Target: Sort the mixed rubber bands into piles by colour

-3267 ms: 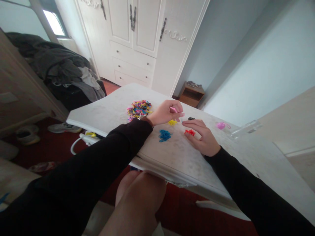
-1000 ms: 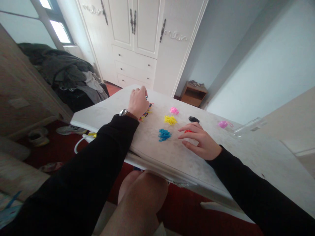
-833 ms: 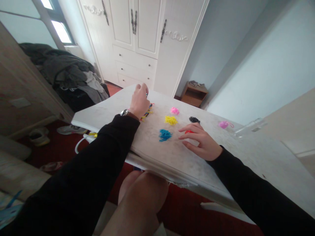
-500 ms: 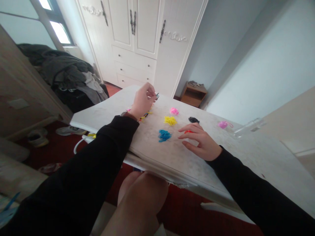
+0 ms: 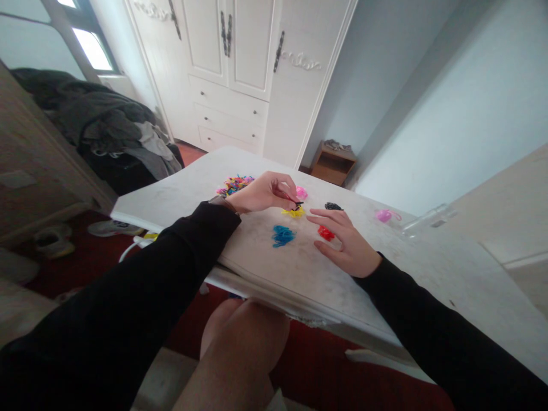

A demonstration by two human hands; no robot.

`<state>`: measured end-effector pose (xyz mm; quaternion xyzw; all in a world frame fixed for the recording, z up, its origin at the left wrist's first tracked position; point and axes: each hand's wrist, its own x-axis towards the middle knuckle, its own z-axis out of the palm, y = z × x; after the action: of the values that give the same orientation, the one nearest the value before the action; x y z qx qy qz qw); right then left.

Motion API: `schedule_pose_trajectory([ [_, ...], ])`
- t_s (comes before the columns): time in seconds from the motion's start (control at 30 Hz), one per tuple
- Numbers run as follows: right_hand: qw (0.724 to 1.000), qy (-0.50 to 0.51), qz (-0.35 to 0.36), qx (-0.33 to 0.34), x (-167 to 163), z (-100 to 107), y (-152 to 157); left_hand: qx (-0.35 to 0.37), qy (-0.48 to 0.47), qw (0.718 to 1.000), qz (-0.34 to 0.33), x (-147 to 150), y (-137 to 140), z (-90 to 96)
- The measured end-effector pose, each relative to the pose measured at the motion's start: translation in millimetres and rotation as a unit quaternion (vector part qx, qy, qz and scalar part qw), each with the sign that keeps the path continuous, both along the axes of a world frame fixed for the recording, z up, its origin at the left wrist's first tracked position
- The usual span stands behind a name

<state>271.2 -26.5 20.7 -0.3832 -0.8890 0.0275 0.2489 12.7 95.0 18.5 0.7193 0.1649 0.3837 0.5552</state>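
My left hand point(image 5: 268, 192) is pinched on a small black rubber band point(image 5: 298, 204), held over the yellow rubber band pile point(image 5: 293, 213). My right hand point(image 5: 347, 244) has its fingers apart and holds nothing; it hovers by the red rubber band pile point(image 5: 326, 232). Nearer the table edge lies a blue pile point(image 5: 282, 235). Farther back are a pink pile point(image 5: 302, 192) and a black pile point(image 5: 333, 206), the latter partly behind my right fingers. Left of my left wrist sits a mixed-colour heap of rubber bands point(image 5: 236, 185).
The piles lie on a white table point(image 5: 171, 193). At its right part are a pink round item with a loop point(image 5: 384, 216) and a clear plastic container point(image 5: 428, 221). A white wardrobe point(image 5: 240, 108) and a small wooden cabinet point(image 5: 333, 165) stand beyond.
My left hand has moved right and nearer, from beyond the mixed heap to above the yellow pile, uncovering the heap. My right hand stays nearly in place.
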Motion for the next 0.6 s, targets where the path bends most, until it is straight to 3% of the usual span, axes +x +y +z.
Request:
schedule_pose_trajectory([
  [0.23, 0.999, -0.014, 0.035, -0.008, -1.1, -1.3, 0.2, -0.040, 0.034, 0.995, -0.082, 0.7, -5.6, -1.0],
  [0.6, 0.999, -0.033, 0.023, -0.022, -2.3, -2.5, -2.4, -0.038, 0.041, 0.994, -0.099, 0.7, -5.9, -0.3],
])
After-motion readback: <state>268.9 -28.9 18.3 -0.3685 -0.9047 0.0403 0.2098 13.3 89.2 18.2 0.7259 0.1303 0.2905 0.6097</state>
